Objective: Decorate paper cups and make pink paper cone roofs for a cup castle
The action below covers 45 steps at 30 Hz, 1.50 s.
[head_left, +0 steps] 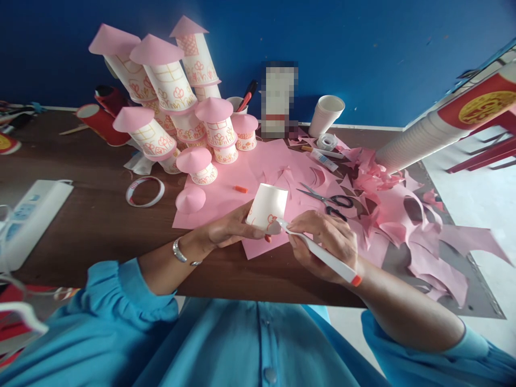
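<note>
A small white paper cup with orange-red marks near its lower edge is tilted in my left hand, whose fingers wrap round its left side and bottom. My right hand grips a white marker with an orange end, its tip touching or very near the cup's drawn flower. Pink paper lies beneath the cup. A small orange cap rests on that paper, and scissors with black handles lie just beyond my right hand.
Decorated cup towers with pink cone roofs stand at the back left. A tape roll and a power strip are at left. Pink scraps cover the right side, near a long cup stack. White cups stand by the wall.
</note>
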### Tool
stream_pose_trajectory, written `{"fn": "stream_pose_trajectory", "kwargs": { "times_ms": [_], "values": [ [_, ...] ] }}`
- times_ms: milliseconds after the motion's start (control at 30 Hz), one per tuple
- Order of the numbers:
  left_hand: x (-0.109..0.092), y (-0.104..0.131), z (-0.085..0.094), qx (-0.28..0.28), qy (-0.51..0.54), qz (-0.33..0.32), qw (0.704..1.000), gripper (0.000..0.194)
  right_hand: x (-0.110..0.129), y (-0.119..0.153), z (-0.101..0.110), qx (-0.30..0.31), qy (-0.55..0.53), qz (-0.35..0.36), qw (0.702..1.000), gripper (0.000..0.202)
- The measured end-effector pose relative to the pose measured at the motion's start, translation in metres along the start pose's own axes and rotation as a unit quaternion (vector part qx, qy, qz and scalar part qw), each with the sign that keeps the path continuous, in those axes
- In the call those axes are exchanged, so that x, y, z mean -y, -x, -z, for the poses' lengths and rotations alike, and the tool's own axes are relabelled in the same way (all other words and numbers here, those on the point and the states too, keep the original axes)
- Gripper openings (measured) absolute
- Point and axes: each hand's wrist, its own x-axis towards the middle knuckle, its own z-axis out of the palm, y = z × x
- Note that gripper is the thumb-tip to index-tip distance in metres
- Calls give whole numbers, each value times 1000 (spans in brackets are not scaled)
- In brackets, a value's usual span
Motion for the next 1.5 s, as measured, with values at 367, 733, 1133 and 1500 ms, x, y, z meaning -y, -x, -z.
{"fn": "stream_pose_trajectory", "kwargs": {
  "times_ms": [367,733,1133,1500],
  "values": [
    [-2,0,-2,-5,-4,-5,1000,42,1,0,1,-1,18,-2,1000,21],
    [2,0,1,-1,8,-6,1000,41,1,0,0,0,-7,3,1000,20],
    [3,-1,1,-8,11,-10,1000,44,1,2,-4,-2,-8,-1,1000,23],
    [3,0,1,-9,-2,-16,1000,42,1,1,-1,1,13,-4,1000,21]
  ]
}}
